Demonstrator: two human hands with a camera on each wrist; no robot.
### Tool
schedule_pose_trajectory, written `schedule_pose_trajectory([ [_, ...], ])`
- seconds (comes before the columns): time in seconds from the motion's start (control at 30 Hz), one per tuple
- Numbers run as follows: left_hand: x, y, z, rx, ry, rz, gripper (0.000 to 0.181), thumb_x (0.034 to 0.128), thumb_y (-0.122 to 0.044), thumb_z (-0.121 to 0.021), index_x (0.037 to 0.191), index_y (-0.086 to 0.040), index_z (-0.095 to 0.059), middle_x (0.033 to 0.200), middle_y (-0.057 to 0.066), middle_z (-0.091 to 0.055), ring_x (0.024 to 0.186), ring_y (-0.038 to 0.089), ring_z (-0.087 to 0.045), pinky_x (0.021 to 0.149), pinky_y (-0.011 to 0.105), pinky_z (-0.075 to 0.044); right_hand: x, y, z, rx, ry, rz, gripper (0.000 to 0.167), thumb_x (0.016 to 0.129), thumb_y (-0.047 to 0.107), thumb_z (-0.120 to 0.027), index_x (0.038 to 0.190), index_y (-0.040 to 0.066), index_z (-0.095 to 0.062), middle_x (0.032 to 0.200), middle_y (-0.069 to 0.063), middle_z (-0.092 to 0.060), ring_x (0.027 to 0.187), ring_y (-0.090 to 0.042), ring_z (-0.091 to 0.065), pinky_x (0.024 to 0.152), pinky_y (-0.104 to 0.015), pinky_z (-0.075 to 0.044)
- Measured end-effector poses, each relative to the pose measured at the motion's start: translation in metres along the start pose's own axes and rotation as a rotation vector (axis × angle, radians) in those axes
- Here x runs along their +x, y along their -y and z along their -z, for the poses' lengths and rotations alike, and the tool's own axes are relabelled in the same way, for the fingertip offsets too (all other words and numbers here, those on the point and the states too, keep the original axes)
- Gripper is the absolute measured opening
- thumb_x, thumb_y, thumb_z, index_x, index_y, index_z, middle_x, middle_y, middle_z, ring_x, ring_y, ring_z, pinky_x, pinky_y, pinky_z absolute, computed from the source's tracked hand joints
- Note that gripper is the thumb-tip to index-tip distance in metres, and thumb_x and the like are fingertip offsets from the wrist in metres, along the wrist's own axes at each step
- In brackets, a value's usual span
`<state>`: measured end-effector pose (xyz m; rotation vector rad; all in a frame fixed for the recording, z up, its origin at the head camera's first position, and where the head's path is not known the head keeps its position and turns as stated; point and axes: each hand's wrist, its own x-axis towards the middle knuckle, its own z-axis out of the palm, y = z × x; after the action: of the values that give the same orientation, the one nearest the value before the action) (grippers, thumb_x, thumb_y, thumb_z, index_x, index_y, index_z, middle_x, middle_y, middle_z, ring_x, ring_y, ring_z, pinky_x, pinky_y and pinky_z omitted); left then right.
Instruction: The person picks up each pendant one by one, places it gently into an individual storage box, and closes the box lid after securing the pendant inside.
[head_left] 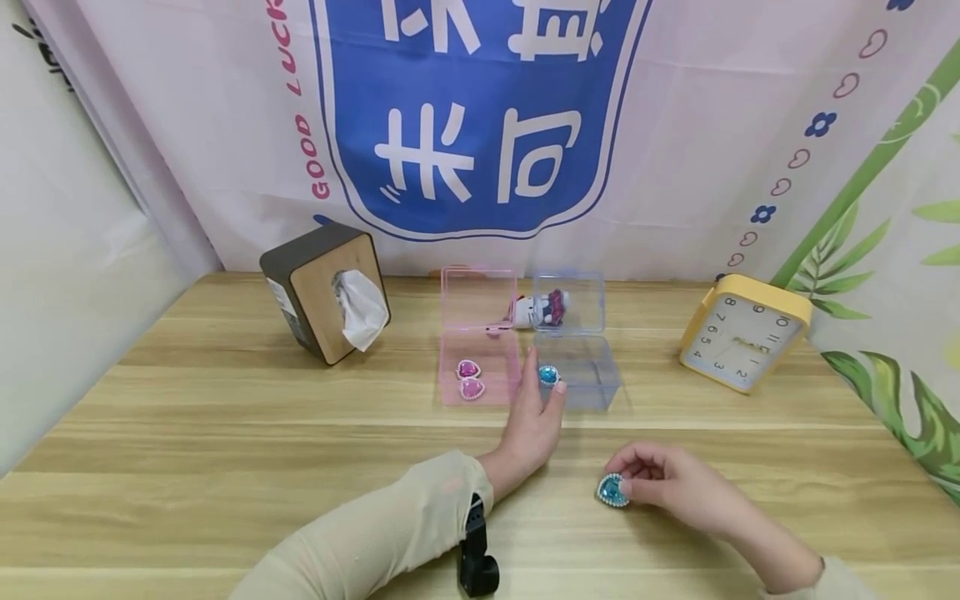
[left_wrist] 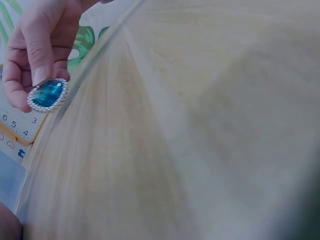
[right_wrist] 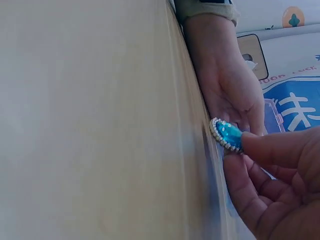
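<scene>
My right hand [head_left: 675, 483] pinches a blue heart-shaped gem [head_left: 612, 490] with a beaded silver rim between thumb and fingers, low over the table. In the right wrist view the blue gem [right_wrist: 229, 135] is seen edge-on. My left hand [head_left: 531, 425] is at the near left corner of a clear blue box [head_left: 592, 387], fingers extended and thumb spread. Another blue gem [head_left: 549, 375] shows between its thumb and fingers, seemingly inside that box. Beside it stands a clear pink box [head_left: 452, 350] holding two pink heart gems [head_left: 471, 388]. Both lids are up.
A small plush-like figure [head_left: 540, 310] lies behind the raised lids. At the back left is a tissue box [head_left: 315, 292]; a yellow clock [head_left: 742, 333] leans at the right. A printed curtain [head_left: 480, 208] hangs along the table's back edge.
</scene>
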<state>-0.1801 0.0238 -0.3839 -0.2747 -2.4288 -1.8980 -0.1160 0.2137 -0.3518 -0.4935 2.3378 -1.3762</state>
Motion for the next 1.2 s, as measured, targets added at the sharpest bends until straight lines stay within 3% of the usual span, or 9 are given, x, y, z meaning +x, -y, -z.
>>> schedule_pose_trajectory([
  [0.37,-0.001,-0.001,0.001,-0.004,0.010,0.027,0.064,0.0975,-0.022,-0.044,0.150,-0.014,-0.007,0.155,0.010,-0.013,0.140,0.027,-0.016,0.115,0.045,-0.015,0.009,0.014,0.016,-0.049,-0.044,0.013,0.020,0.088,0.008,-0.058,0.104,-0.003,-0.062,0.089,-0.010,-0.062,0.077,-0.007,-0.056,0.065,-0.021,-0.051],
  [0.93,-0.001,-0.002,0.000,-0.002,-0.001,-0.001,0.063,0.0975,-0.021,-0.043,0.149,-0.011,-0.009,0.154,0.013,-0.015,0.140,0.030,-0.018,0.114,0.047,-0.016,0.020,0.042,0.041,-0.050,-0.077,0.010,0.024,0.091,0.006,-0.055,0.111,-0.007,-0.058,0.096,-0.013,-0.064,0.082,-0.010,-0.060,0.074,-0.031,-0.056],
  [1.2,-0.002,-0.002,0.001,0.008,0.001,0.011,0.063,0.0977,-0.023,-0.043,0.150,-0.012,-0.009,0.154,0.012,-0.015,0.139,0.031,-0.019,0.114,0.049,-0.017,0.031,0.053,0.051,-0.122,-0.101,0.027,0.024,0.090,0.007,-0.055,0.112,-0.004,-0.060,0.096,-0.011,-0.065,0.083,-0.012,-0.060,0.074,-0.030,-0.055],
])
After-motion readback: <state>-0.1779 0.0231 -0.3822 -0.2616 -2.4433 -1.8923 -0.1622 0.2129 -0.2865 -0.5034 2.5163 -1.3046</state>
